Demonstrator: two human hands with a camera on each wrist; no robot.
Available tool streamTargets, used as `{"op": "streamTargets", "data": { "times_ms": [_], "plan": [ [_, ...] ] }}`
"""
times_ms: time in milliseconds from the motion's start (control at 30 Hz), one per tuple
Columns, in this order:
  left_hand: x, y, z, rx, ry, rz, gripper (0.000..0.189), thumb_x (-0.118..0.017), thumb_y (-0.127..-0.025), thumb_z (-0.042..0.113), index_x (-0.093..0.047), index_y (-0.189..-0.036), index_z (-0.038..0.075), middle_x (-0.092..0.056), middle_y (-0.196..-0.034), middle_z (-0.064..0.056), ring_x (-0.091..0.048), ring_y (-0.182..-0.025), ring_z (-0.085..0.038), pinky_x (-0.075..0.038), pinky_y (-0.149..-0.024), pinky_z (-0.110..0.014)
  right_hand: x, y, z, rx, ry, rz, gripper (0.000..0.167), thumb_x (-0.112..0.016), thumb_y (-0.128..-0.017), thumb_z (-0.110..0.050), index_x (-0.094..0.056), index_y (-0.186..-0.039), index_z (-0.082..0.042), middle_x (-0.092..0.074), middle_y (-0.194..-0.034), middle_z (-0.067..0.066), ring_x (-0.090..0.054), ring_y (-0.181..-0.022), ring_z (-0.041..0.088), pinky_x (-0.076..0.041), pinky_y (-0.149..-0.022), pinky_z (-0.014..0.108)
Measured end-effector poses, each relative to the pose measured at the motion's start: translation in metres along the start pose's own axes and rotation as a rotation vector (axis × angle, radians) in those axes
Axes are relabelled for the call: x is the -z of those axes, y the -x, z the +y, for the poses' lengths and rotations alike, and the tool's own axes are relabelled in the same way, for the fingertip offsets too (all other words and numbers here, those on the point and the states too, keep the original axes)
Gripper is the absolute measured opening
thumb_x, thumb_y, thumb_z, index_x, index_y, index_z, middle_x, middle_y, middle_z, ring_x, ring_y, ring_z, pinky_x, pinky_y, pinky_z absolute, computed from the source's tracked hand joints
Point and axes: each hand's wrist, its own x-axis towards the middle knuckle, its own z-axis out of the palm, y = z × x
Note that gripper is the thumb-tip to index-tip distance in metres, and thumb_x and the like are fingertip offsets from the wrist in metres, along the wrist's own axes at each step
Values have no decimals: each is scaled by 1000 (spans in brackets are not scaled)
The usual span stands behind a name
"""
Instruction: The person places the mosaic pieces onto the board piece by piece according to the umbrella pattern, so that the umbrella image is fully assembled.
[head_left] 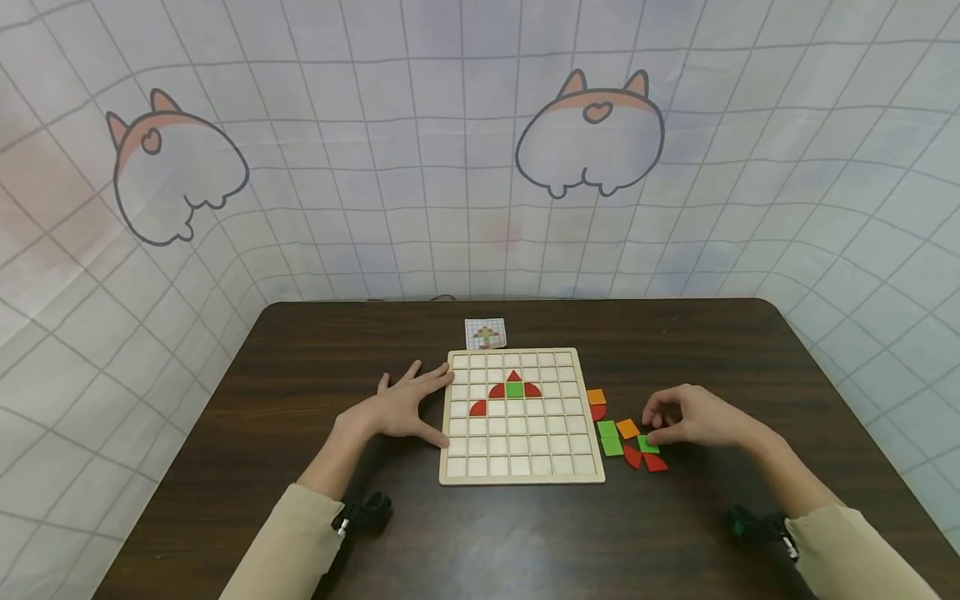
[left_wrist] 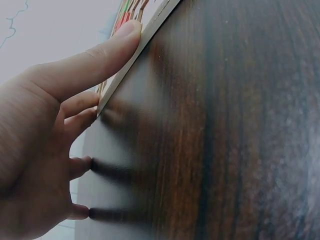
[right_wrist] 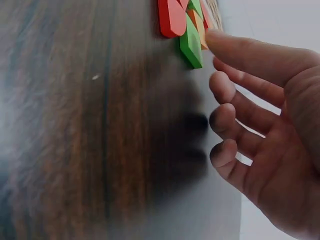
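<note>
Centrally, a square wooden board (head_left: 516, 446) marked with a grid of pale squares lies flat on a dark brown counter (head_left: 330, 350). On the board, above its middle, a red triangle (head_left: 513, 376) tops a green square (head_left: 514, 390), flanked by two rounded red pieces, one on the left (head_left: 497, 391) and one on the right (head_left: 532, 390). Another rounded red piece (head_left: 477, 408) sits lower, toward the board's left side.

At the board's left edge, the left hand (head_left: 405, 408) is spread wide, thumb and index finger touching the rim, other fingertips down on the counter; it grasps nothing.

Right of the board lies a loose cluster of flat orange, green and red blocks (head_left: 612, 446). At the cluster's far side from the board, the right hand (head_left: 697, 414) is loosely curled, with a gap between thumb and fingers, and has hold of nothing. Its thumb is over or just beside a green block (head_left: 643, 448); whether they touch, I cannot tell.

Just behind the board is a small card (head_left: 485, 334) with a printed coloured pattern. Farther behind the board hangs a white checked cloth (head_left: 360, 167) with cartoon animal drawings.
</note>
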Motion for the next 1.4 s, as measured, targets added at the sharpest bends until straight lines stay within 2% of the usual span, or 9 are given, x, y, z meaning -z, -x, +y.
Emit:
{"op": "streamTargets", "data": {
  "times_ms": [133, 500, 633, 767, 867, 1167, 1300, 1400],
  "plan": [
    [1, 0, -1, -2, 15, -2, 111, -87, -78, 55, -27, -165, 19, -12, -172, -4, 3, -155, -40, 5, -109, -79, -1, 2, 4, -2, -7, -3, 23, -85, -86, -25, -70, -99, -13, -59, -84, -2, -54, -76, 13, -45, -66, 28],
    [2, -1, -2, -2, 28, -2, 112, -87, -78, 55, -27, -165, 19, -12, -172, -5, 4, -155, -41, 5, -109, -79, 0, -1, 12, -51, 88, 186, 14, -81, -90, -13, -72, -100, -10, -61, -84, -4, -55, -74, 12, -47, -64, 28],
    [3, 0, -2, 0, 31, -3, 112, -87, -78, 54, -26, -165, 20, -11, -172, -4, 5, -155, -40, 6, -109, -78, -1, -1, 12, -59, 135, 255, 13, -79, -92, -17, -72, -100, -10, -61, -84, -5, -53, -72, 12, -45, -62, 28],
    [3, -1, -1, 2, 29, 1, 112, -87, -78, 54, -26, -165, 19, -11, -172, -4, 4, -155, -41, 6, -109, -78, 0, 0, 12, -50, 134, 259, 24, -84, -88, -22, -73, -104, -8, -61, -88, -2, -50, -70, 13, -42, -59, 28],
    [4, -1, -1, 4, 30, -2, 112, -87, -78, 54, -26, -165, 19, -11, -172, -5, 4, -155, -41, 6, -109, -78, 1, 1, 13, -51, 135, 244, 28, -87, -85, -20, -74, -105, -6, -61, -89, -1, -47, -68, 12, -41, -58, 28],
    [3, -1, -2, -5, 36, -10, 112, -86, -79, 55, -25, -166, 20, -10, -172, -3, 6, -155, -40, 8, -110, -77, -4, 0, 11, -68, 147, 248, 20, -82, -88, -13, -73, -104, -5, -58, -85, -4, -47, -68, 13, -40, -59, 28],
    [0, 0, -3, -10, 29, -16, 112, -85, -79, 57, -25, -166, 20, -10, -172, -3, 6, -155, -40, 7, -109, -78, -5, 0, 10, -82, 147, 277, 22, -81, -89, -14, -72, -107, -4, -61, -89, -1, -51, -73, 14, -43, -62, 30],
    [-1, 1, -3, -9, 16, 0, 112, -85, -78, 58, -26, -165, 20, -11, -172, -3, 5, -155, -40, 6, -109, -79, -4, -3, 5, -62, 147, 313, 24, -81, -89, -14, -72, -109, -4, -64, -96, 3, -53, -77, 16, -46, -64, 32]
  ]
}}
